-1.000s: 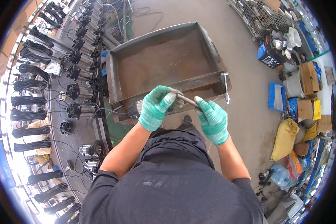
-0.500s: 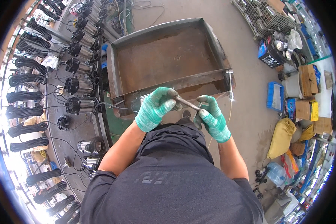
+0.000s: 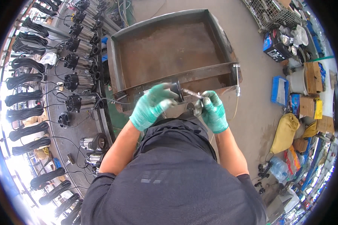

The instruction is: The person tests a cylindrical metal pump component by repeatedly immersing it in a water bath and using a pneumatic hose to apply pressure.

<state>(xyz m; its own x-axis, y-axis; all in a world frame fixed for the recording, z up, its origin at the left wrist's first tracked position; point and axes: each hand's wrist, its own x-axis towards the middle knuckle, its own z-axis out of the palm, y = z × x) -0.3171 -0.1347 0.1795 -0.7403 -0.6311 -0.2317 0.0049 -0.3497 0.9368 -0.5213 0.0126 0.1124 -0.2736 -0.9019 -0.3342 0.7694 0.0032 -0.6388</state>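
My right hand (image 3: pixel 213 111), in a green-and-white knit glove, pinches a slim metal rod-like tool (image 3: pixel 192 93) near its right end; its exact kind I cannot make out. The tool's free end points left toward the dark round end of a pump (image 3: pixel 176 91), and I cannot tell whether they touch. My left hand (image 3: pixel 152 107), gloved alike and slightly blurred, has its fingers apart with nothing in them. It hovers before the pump and hides much of its silver body. The pump lies at the near side of a large rusty metal tank (image 3: pixel 169 52).
On the left bench (image 3: pixel 80 123) stand several silver-and-black pumps (image 3: pixel 79 81) with coiled black cables (image 3: pixel 24 98). A thin hose (image 3: pixel 236 107) hangs from a metal fitting (image 3: pixel 237 80) at the tank's right corner. A blue crate (image 3: pixel 279 90), cartons and a yellow sack (image 3: pixel 284 133) lie at the right.
My left hand has let go of the tool and moved slightly left and down. The tool stays in my right hand, and the pump's dark end has come into view.
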